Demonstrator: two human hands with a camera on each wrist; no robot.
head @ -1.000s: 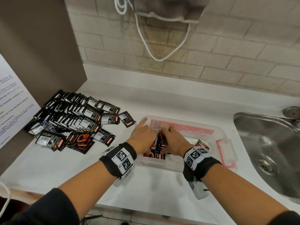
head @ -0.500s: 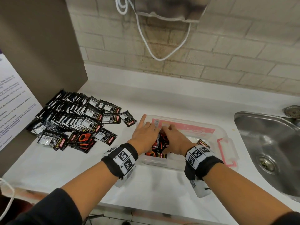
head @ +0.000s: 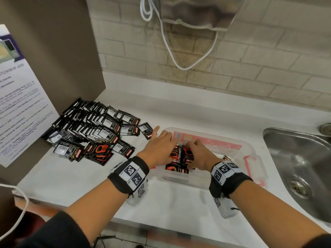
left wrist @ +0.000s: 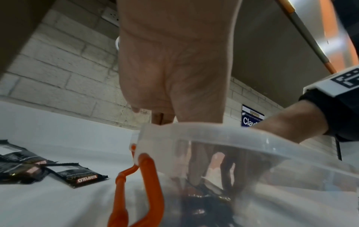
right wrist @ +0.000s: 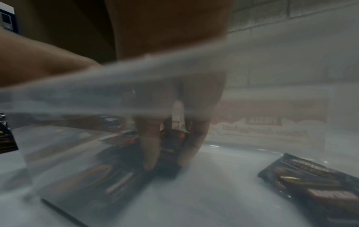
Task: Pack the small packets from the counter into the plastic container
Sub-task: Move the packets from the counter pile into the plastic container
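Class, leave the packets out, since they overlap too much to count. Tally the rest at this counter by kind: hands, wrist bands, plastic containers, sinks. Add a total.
Hands: 2 (left hand; right hand, pinching packets)
Wrist bands: 2 (the other)
Plastic container: 1
Sink: 1
Total: 6
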